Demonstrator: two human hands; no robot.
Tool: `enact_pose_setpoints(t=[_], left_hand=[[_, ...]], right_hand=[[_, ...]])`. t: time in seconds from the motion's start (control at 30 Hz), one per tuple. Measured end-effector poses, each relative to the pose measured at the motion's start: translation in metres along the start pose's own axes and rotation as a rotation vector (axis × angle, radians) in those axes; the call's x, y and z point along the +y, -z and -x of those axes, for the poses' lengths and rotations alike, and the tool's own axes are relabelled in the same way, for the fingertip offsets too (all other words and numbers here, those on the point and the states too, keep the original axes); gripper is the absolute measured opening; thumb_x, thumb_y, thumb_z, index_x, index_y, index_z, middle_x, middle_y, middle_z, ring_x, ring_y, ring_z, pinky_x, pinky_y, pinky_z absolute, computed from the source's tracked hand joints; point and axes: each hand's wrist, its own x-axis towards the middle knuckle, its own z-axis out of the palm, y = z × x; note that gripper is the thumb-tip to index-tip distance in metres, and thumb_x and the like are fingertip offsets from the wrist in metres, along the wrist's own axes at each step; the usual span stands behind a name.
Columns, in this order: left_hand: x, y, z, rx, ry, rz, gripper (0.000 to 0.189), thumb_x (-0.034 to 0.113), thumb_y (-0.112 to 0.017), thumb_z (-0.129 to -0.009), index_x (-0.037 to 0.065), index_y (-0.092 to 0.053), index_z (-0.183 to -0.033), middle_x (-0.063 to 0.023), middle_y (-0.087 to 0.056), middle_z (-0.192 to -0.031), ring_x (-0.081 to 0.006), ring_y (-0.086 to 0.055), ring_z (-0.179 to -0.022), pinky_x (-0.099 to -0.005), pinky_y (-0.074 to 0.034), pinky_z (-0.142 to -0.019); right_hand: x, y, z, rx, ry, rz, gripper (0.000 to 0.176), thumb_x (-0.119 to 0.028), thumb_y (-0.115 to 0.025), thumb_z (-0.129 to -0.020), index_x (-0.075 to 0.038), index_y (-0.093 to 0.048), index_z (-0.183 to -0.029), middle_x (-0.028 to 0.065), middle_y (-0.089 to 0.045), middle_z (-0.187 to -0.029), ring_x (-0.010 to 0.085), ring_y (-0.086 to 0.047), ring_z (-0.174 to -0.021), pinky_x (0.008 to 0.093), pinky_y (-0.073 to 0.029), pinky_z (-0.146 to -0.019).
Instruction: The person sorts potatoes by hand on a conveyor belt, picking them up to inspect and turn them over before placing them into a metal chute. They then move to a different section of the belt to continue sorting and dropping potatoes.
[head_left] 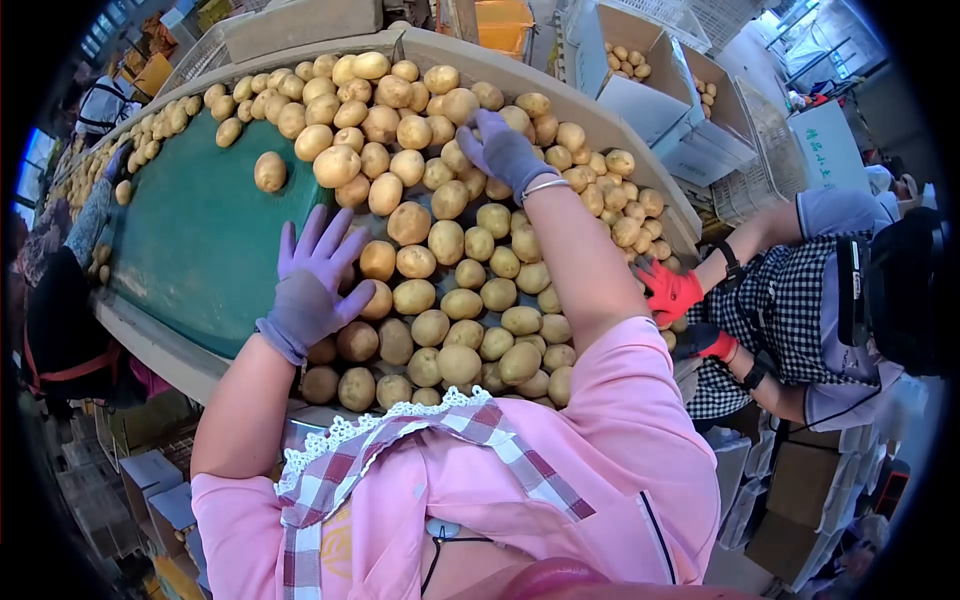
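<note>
Head view: smooth, rounded potatoes (446, 241)

In front of me, at the far side, there is an orange container (503, 27). To my right I see open cartons (640, 103) and a pale plastic crate (752, 192); a grey floor (745, 52) shines behind them. At my far left, a window (37, 168) gives bright, bluish light.

Rimmed table (165, 345): green surface (190, 255) at nine o'clock; potatoes (446, 241) massed from twelve to six; lone potato (270, 172) at ten, on green.
</note>
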Motion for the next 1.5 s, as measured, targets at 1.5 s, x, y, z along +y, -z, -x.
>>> enact_pose_setpoints(t=[1.5], left_hand=[[-0.011, -0.02, 0.002, -0.046, -0.064, -0.069, 0.065, 0.038, -0.069, -0.081, 0.018, -0.05, -0.139, -0.0097, -0.046, -0.148, -0.0379, -0.037, -0.139, -0.0636, -0.027, -0.111]], right_hand=[[0.077, 0.096, 0.277, -0.168, -0.048, 0.429, 0.077, -0.052, -0.06, -0.089, -0.019, -0.034, -0.153, 0.0184, -0.033, -0.158, 0.0442, -0.033, -0.142, 0.0563, -0.026, -0.115]])
